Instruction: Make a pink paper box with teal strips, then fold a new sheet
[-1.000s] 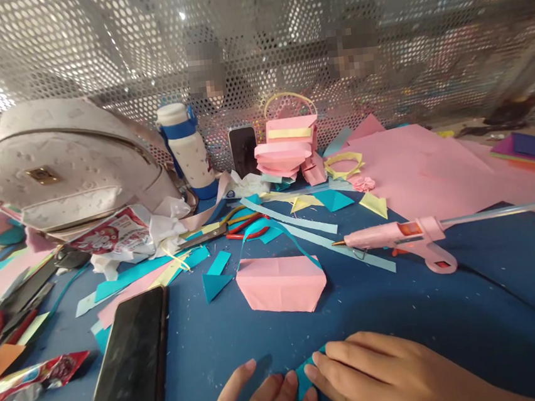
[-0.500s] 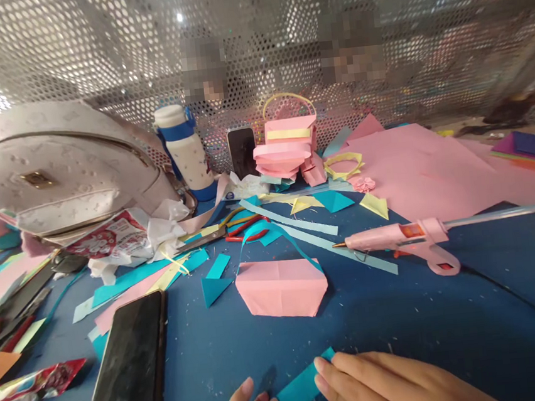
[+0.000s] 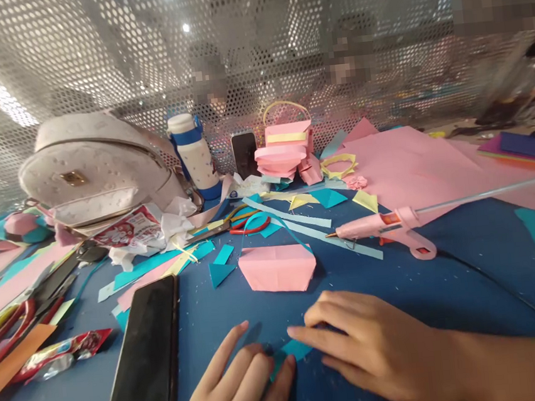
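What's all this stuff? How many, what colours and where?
Paper strip: one, teal, lower centre
Handled paper bags: two, pink, centre and back
Glue gun: one, pink, right of centre
Smartphones: two, black, front left and back
Backpack: one, white, back left
Bottle: one, white and blue, beside backpack
Scissors: count unclear, red-handled, centre and left
Wrapper: one, red, front left
Printed packet: one, red and white, before backpack
Paper ring: one, yellow, back
Paper sheets: several, pink, back right
Paper stack: one, multicoloured, far right
Paper scraps: many, mixed colours, centre
Perforated panel: one, grey, behind
Table: one, blue, underneath
Left hand: one, bare, lower centre
Right hand: one, bare, lower right
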`<state>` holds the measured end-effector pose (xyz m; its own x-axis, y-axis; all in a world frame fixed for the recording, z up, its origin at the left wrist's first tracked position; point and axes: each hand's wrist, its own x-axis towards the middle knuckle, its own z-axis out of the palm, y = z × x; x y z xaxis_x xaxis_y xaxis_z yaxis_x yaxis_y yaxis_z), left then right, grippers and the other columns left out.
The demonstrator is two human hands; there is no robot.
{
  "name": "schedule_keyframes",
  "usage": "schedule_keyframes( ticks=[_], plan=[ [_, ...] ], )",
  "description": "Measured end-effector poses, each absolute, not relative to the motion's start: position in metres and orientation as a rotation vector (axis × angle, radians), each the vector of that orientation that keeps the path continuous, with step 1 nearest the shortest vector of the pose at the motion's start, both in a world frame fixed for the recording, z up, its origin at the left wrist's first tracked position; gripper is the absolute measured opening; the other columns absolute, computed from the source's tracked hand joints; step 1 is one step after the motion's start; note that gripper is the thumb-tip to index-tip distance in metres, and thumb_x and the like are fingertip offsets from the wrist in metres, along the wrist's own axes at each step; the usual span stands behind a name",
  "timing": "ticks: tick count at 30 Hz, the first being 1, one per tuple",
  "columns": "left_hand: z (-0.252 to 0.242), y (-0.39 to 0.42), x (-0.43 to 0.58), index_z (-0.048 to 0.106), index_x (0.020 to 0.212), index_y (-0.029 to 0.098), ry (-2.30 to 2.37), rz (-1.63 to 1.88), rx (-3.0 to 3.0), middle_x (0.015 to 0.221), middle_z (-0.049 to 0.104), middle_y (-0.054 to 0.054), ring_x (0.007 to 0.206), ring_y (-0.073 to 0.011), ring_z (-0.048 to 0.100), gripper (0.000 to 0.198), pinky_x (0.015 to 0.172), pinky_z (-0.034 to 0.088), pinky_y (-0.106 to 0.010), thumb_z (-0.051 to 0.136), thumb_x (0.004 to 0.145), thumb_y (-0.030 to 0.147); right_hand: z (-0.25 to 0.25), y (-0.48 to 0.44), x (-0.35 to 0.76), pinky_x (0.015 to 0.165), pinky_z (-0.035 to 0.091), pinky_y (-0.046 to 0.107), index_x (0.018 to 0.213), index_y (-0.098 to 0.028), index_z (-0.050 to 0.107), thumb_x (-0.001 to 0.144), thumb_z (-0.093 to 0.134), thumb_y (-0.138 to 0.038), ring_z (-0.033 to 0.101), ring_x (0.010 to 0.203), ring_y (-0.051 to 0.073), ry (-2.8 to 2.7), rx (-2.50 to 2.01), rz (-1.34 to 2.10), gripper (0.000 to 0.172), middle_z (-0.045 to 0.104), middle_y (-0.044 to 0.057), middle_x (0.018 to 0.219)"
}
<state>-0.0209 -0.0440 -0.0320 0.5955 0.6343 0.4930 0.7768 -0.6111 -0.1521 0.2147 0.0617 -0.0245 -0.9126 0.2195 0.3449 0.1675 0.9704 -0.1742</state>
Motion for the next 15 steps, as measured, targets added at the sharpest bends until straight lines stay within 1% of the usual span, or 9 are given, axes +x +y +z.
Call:
schedule_keyframes(
  ticks=[1, 2, 5, 7, 9, 13, 15],
  plan=[
    [-0.030, -0.042, -0.022, 0.069, 0.109, 0.015, -1.117, -0.586, -2.514, 0.078, 0.065, -0.001, 0.080, -0.0150, 0.069, 0.036, 0.105, 0.050, -0.041, 0.045, 0.101, 0.040, -0.024, 0.064, 0.214, 0.084, 0.048, 0.032, 0.132, -0.019, 0.055, 0.099, 0.047, -0.023, 0.058, 0.095, 0.019, -2.761, -0.310, 0.276, 0.034, 0.064, 0.008, 0.108],
    [-0.026, -0.042, -0.022, 0.068, 0.109, 0.015, -1.126, -0.608, -2.543, 0.080, 0.065, -0.002, 0.080, -0.0156, 0.069, 0.036, 0.102, 0.052, -0.041, 0.044, 0.101, 0.040, -0.023, 0.065, 0.214, 0.085, 0.048, 0.032, 0.131, -0.019, 0.056, 0.098, 0.049, -0.023, 0.057, 0.096, 0.019, -2.760, -0.334, 0.326, 0.033, 0.063, 0.008, 0.108],
    [-0.014, -0.044, -0.020, 0.067, 0.110, 0.016, -1.218, -0.635, -2.617, 0.089, 0.067, -0.005, 0.083, -0.0171, 0.067, 0.027, 0.098, 0.054, -0.044, 0.046, 0.099, 0.029, -0.021, 0.064, 0.213, 0.087, 0.046, 0.035, 0.119, -0.018, 0.060, 0.097, 0.052, -0.020, 0.055, 0.097, 0.020, -2.750, -0.368, 0.365, 0.023, 0.061, 0.006, 0.106],
    [-0.008, -0.048, -0.018, 0.065, 0.111, 0.017, -1.289, -0.625, -2.670, 0.096, 0.067, -0.006, 0.086, -0.0181, 0.066, 0.025, 0.099, 0.052, -0.047, 0.045, 0.098, 0.025, -0.021, 0.063, 0.214, 0.086, 0.046, 0.035, 0.110, -0.017, 0.061, 0.098, 0.050, -0.019, 0.054, 0.096, 0.020, -2.747, -0.375, 0.354, 0.017, 0.061, 0.006, 0.104],
    [-0.006, -0.052, -0.016, 0.064, 0.113, 0.018, -1.361, -0.616, -2.703, 0.100, 0.066, -0.006, 0.090, -0.0187, 0.064, 0.024, 0.103, 0.049, -0.050, 0.046, 0.098, 0.022, -0.022, 0.062, 0.214, 0.084, 0.045, 0.035, 0.106, -0.016, 0.061, 0.098, 0.048, -0.019, 0.054, 0.095, 0.020, -2.749, -0.398, 0.342, 0.015, 0.061, 0.006, 0.102],
    [-0.011, -0.054, -0.017, 0.063, 0.115, 0.021, -1.411, -0.623, -2.739, 0.103, 0.064, -0.005, 0.094, -0.0187, 0.061, 0.024, 0.107, 0.042, -0.051, 0.047, 0.097, 0.019, -0.019, 0.060, 0.214, 0.085, 0.044, 0.036, 0.105, -0.015, 0.061, 0.099, 0.048, -0.022, 0.054, 0.095, 0.021, -2.716, -0.396, 0.343, 0.016, 0.062, 0.008, 0.103],
    [-0.013, -0.053, -0.018, 0.063, 0.113, 0.021, -1.414, -0.636, -2.765, 0.104, 0.064, -0.005, 0.094, -0.0185, 0.060, 0.023, 0.107, 0.041, -0.050, 0.047, 0.098, 0.019, -0.009, 0.048, 0.209, 0.085, 0.043, 0.036, 0.100, -0.015, 0.064, 0.098, 0.049, -0.025, 0.055, 0.093, 0.021, -2.655, -0.369, 0.480, 0.018, 0.063, 0.008, 0.100]
  ],
)
